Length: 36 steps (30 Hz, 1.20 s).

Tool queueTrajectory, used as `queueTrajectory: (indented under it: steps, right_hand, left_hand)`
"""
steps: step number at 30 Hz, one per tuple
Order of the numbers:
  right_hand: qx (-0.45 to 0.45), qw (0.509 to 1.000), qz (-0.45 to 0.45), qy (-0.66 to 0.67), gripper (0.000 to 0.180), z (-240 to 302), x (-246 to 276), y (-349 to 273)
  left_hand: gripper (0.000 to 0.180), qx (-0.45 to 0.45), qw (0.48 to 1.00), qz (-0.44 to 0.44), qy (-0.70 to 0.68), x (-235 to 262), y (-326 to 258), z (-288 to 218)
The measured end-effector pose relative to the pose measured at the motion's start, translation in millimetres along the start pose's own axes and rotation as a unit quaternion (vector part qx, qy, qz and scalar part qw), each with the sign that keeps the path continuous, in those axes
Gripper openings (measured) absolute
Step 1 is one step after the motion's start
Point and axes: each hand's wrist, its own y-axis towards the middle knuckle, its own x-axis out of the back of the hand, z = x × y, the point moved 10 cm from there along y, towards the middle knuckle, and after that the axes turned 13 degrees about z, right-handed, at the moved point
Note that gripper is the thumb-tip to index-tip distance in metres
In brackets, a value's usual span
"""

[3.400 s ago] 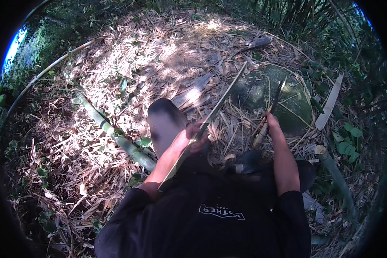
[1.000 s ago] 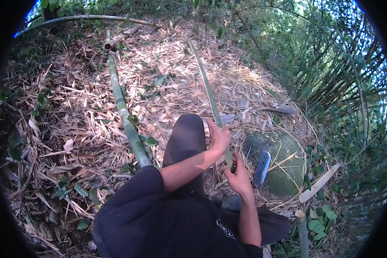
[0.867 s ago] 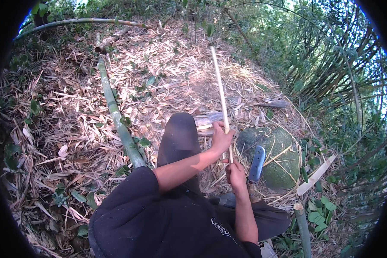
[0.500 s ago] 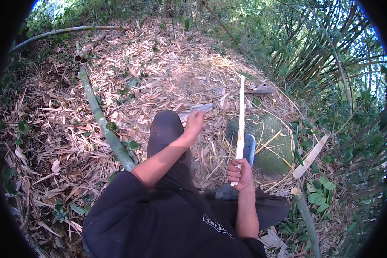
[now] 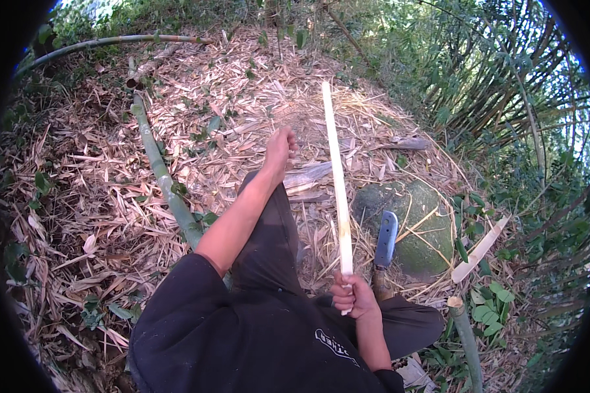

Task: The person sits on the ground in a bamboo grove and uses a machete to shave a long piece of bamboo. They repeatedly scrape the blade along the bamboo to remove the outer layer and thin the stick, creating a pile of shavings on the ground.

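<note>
I sit on ground thick with dry bamboo leaves (image 5: pixel 98 196), pale and straw-coloured, sunlit ahead and shaded at my left. Living bamboo and green brush (image 5: pixel 505 85) close in on the right and along the top; there are no walls, only open grove.

My right hand (image 5: pixel 354 296) is closed in a fist around the lower end of one pale split bamboo strip (image 5: pixel 334 170), which stands up and away from me, nearly straight. My left hand (image 5: pixel 280 147) is stretched out past my knee, well apart from the strip, just beside a flat grey piece of bamboo sheath (image 5: pixel 308 175) on the litter; its fingers look curled, but I cannot tell whether they grip anything.

One knife (image 5: pixel 385 239) with a bluish blade rests against one mossy green stone (image 5: pixel 410 226), just right of the strip. I count two green bamboo poles lying at my left: one long straight one (image 5: pixel 160 170) near my leg, one curved (image 5: pixel 111 42) at the far edge. One cut green stump (image 5: pixel 464 331) stands at my right, and one pale split offcut (image 5: pixel 482 249) lies near it.
</note>
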Motion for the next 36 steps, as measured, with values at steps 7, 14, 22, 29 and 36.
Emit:
queueTrajectory:
  steps: [7, 14, 22, 29, 36]
  right_hand:
    - [-0.079, 0.991, -0.012, -0.102, 0.02, -47.5, -0.6, -27.3]
    - [-0.112, 0.991, 0.02, -0.075, 0.024, -72.1, 11.5, -32.6]
    - [-0.116, 0.988, 0.008, -0.1, 0.036, -63.4, 14.3, -26.8]
    - [-0.128, 0.98, -0.02, -0.152, 0.041, -67.0, 11.1, -19.4]
    - [-0.137, 0.971, -0.033, -0.192, 0.045, -62.1, 19.2, -23.3]
  left_hand:
    - [0.074, -0.038, 0.939, 0.162, -0.3, -11.3, 48.0, -91.1]
    - [0.037, -0.07, 0.885, 0.237, -0.395, 12.4, 89.1, -100.5]
    - [0.041, -0.075, 0.946, 0.113, -0.294, 80.3, 92.0, -96.0]
    - [0.04, -0.09, 0.956, 0.107, -0.257, 79.9, 88.0, -106.1]
    - [0.041, -0.09, 0.954, 0.099, -0.268, 85.2, 74.7, -102.7]
